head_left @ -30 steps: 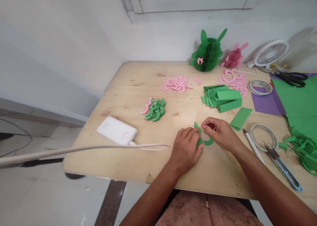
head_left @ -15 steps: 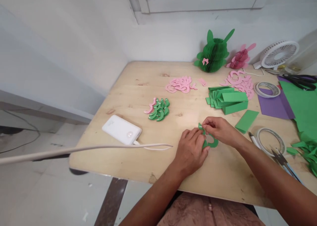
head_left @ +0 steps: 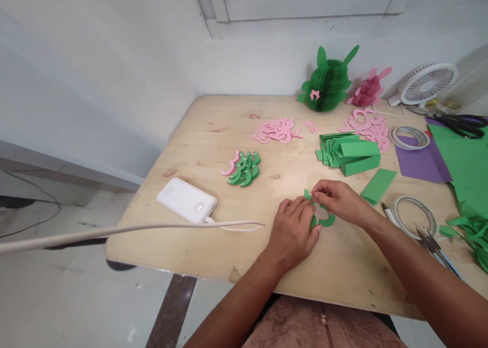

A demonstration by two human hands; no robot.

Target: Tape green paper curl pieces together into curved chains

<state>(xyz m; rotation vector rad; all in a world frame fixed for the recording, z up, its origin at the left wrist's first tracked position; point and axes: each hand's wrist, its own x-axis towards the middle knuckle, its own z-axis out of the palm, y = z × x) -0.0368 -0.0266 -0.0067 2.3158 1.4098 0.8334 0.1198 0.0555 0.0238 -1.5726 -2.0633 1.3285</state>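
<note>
A curved green paper cutout (head_left: 327,220) lies on the wooden table (head_left: 198,251) between my hands. My left hand (head_left: 293,228) rests on its left part, fingers together and pressing it down. My right hand (head_left: 333,198) pinches at the cutout's upper end, where a small pale strip shows by the fingertips. The fingers hide part of the cutout. Left of my hands sits a pile of curved green pieces (head_left: 245,169) with pale strips on them, beside pink ones (head_left: 231,164).
A white power bank (head_left: 186,199) with a cable lies at the left. Folded green paper (head_left: 351,152), tape rolls (head_left: 415,217), small scissors (head_left: 436,249) and a fan (head_left: 427,85) stand or lie to the right. Pink cutouts (head_left: 276,130) and a green paper figure (head_left: 328,86) are further back.
My right fingertips have shifted slightly at the cutout's upper end, and a little more pale strip shows there. The view has moved very slightly.
</note>
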